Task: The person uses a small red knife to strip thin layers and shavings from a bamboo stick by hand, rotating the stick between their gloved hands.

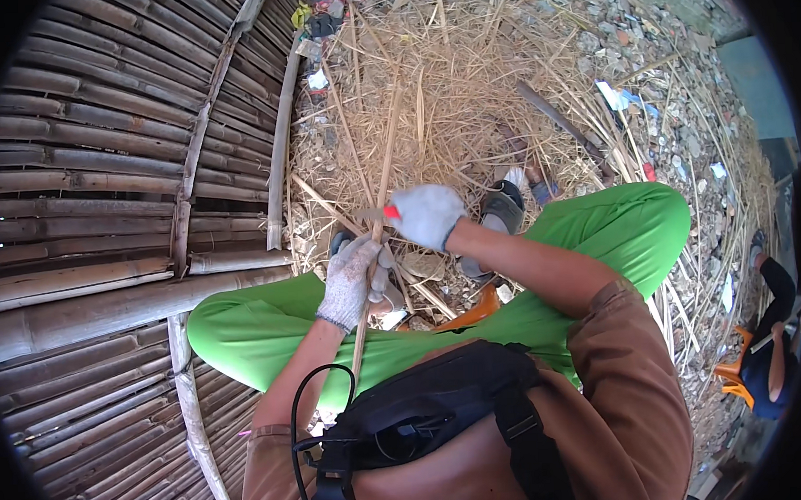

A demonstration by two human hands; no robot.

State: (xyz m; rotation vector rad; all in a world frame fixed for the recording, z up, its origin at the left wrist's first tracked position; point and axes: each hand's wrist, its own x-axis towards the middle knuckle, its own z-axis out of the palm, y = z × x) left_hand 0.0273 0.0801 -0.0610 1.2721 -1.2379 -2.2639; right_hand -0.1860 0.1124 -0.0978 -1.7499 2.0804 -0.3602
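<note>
A long, pale bamboo strip [387,157] runs from my lap out over the ground ahead. My left hand [348,279], in a white knit glove, is closed around it. My right hand [426,217], also gloved, grips a knife [392,212] just beyond the left. Only a red bit of its handle and a short, blurred blade show; the blade lies across the strip, and I cannot tell whether it cuts in. The rest of the handle is hidden in the right glove.
A slatted bamboo platform [102,165] fills the left side. Straw-like shavings [465,95] and rubble cover the ground ahead. A dark, flat length of wood [560,118] lies among them. Under my legs is an orange seat [479,309]. Another person [771,350] sits at far right.
</note>
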